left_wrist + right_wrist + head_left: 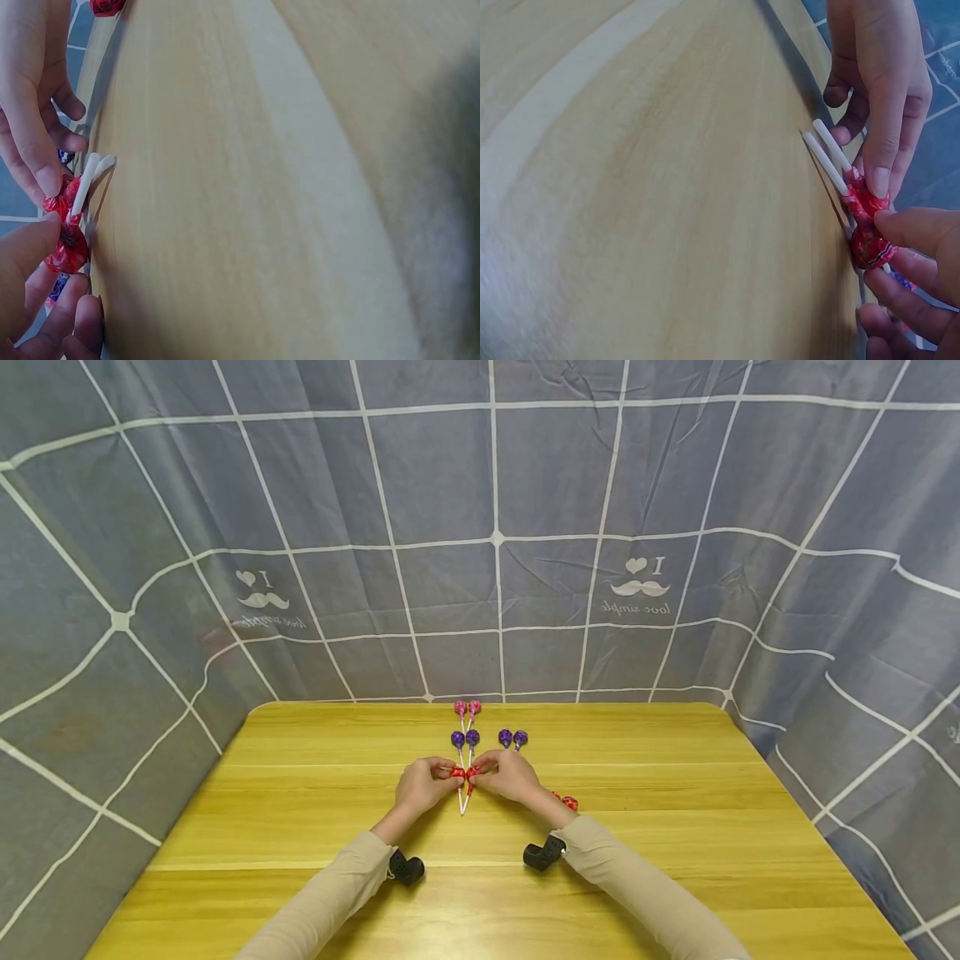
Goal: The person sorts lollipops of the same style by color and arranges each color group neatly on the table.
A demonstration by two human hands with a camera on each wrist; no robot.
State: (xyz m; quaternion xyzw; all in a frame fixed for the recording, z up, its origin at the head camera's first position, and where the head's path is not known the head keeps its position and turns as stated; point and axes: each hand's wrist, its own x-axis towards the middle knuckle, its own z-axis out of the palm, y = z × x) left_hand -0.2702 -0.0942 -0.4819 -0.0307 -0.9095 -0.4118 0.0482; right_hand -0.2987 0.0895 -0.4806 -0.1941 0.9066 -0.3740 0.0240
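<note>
My left hand (422, 785) pinches a red-wrapped lollipop (67, 251) between thumb and fingers. A second red lollipop (871, 246) is pinched in my right hand (513, 777), right beside the first. Their white sticks (829, 154) point toward me and come together at the near end. Beyond the hands, two purple lollipops (472, 737) lie side by side, with two pink lollipops (474, 707) behind them. These pairs form one column with the red pair.
Two more purple lollipops (521, 739) lie right of the column, their sticks partly behind my right hand. Further red lollipops (570, 803) show past my right wrist. The wooden table (300, 810) ends at a grey curtain (442, 585) with white lines.
</note>
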